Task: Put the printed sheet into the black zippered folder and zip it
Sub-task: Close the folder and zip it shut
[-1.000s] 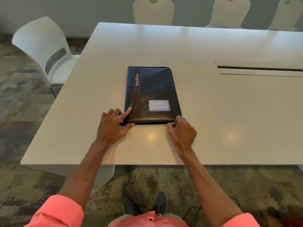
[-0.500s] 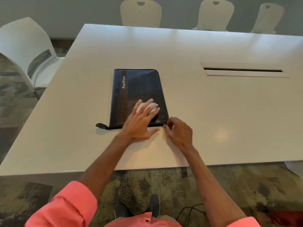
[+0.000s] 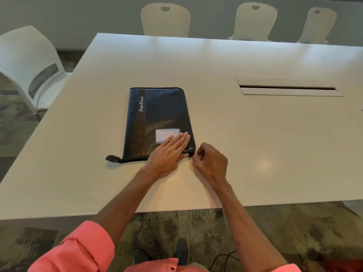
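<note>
Head-worn camera, forward, down — over table [image 3: 255,154]

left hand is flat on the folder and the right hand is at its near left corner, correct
Not quite. The head view shows the right hand at the near right corner of the folder, not the near left. The left hand does lie flat on the folder.

Folder [image 3: 157,114] lies on table [image 3: 255,144], chairs [image 3: 165,20] behind it.
</note>
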### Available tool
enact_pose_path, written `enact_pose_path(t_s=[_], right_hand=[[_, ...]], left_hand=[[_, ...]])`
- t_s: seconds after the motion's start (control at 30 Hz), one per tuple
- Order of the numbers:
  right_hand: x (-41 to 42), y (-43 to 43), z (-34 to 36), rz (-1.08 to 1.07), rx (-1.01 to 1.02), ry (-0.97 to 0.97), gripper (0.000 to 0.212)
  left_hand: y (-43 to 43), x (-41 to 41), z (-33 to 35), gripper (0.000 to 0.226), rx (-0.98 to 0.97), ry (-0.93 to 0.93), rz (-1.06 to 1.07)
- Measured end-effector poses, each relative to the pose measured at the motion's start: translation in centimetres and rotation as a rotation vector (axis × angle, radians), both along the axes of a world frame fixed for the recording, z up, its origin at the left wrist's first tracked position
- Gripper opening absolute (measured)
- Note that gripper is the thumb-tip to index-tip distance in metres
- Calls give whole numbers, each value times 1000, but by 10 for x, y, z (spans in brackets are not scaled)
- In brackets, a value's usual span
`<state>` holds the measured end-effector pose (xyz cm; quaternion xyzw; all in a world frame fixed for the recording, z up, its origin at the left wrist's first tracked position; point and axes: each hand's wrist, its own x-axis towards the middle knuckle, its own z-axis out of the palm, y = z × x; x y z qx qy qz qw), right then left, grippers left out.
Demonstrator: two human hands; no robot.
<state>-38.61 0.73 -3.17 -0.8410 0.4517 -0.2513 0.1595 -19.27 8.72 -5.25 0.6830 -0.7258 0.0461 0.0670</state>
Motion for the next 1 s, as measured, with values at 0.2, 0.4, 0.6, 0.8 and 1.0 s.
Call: enact_pose_path(t_s=[0.2,0.4,0.6,0.8,1.0], right_hand=[[7,-20,3,-24,2,8,19],[17,-38,0,21,-17,0,18],[20,-51,-3,122,-1,-8,17],[2,-59,3,279,23,-4,19],[22,-73,3,144,-36,-19,22]], left_hand=[[6,-2,3,65,-26,18,-1],[9,2,5,63,4,53,-20],[5,8,3,63,7,46,-12],[2,11,-2,65,-8,49,1],[3,11,0,64,-5,72,8]])
